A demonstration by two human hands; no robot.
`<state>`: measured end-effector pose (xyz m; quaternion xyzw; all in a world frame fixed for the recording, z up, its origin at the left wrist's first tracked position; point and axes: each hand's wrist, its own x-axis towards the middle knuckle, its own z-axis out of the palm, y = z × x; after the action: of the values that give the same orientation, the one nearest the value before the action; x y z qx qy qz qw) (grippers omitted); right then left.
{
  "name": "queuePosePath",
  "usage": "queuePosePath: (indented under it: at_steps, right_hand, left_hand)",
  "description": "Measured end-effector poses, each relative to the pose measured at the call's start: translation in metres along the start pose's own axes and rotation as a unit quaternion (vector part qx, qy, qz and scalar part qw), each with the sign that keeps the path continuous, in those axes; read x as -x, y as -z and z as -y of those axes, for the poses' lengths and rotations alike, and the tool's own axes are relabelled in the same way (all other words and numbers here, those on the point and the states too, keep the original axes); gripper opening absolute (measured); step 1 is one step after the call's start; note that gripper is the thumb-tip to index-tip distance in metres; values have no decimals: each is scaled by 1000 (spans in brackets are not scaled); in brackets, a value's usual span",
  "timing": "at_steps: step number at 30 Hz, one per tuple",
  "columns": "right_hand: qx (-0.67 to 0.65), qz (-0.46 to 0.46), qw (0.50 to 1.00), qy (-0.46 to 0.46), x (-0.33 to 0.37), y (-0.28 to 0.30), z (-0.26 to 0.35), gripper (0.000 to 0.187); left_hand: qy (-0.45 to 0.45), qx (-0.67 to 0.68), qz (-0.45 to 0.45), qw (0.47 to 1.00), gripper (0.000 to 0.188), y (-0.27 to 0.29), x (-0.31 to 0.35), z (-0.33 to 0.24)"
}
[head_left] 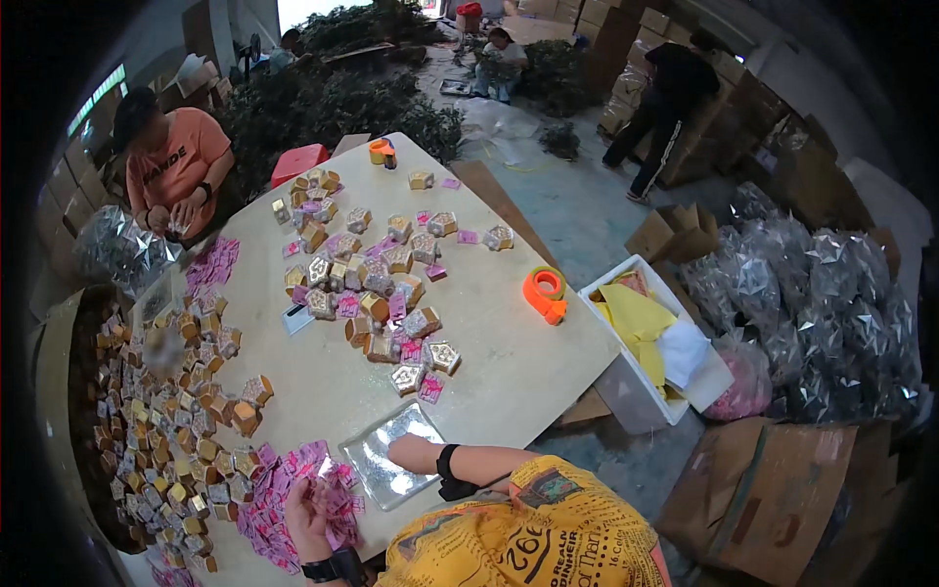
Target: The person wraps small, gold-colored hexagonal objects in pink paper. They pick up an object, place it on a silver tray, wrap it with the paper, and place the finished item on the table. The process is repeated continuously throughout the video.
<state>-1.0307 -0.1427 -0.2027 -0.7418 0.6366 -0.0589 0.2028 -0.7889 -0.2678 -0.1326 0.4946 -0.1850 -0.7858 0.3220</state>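
Observation:
My left hand (308, 514) is over a heap of pink printed cards (279, 499) at the table's near edge. Its fingers are curled in; whatever they hold, if anything, is too small to make out. My right hand (413, 454) rests on a shiny stack of clear plastic bags (383, 479) in a shallow tray shape. The fingers of that hand point down and are hidden, so their grip does not show. Left of the card heap lies a big pile of small gold-and-silver wrapped boxes (186, 430). More boxes (377, 284) sit mid-table among pink cards.
An orange tape dispenser (544, 295) lies near the table's right edge, another (381, 152) at the far end. Right of the table stands a white foam box (626, 391) with yellow sheets. Silvery bags (812, 313) and cartons fill the right. A co-worker (181, 161) works at the left.

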Motion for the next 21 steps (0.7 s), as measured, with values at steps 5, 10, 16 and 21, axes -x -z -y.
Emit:
queuePosePath:
  at_steps: [5, 10, 16, 21]
  right_hand:
    - [-42, -61, 997, 4, -1, -13, -6, 11]
    - [-98, -125, 987, 28, 4, 3, 4, 10]
    - [-161, -124, 979, -6, 9, 13, 9, 12]
    - [-275, -175, 945, -36, 6, 19, 10, 7]
  left_hand:
    - [-7, -28, 11, 1000, 6, -5, 0, 6]
    - [10, -52, 51, 997, 7, -21, 14, 1]
    - [-15, -85, 16, 996, 13, -33, 7, 15]
    - [-8, -89, 44, 995, 13, -43, 9, 20]
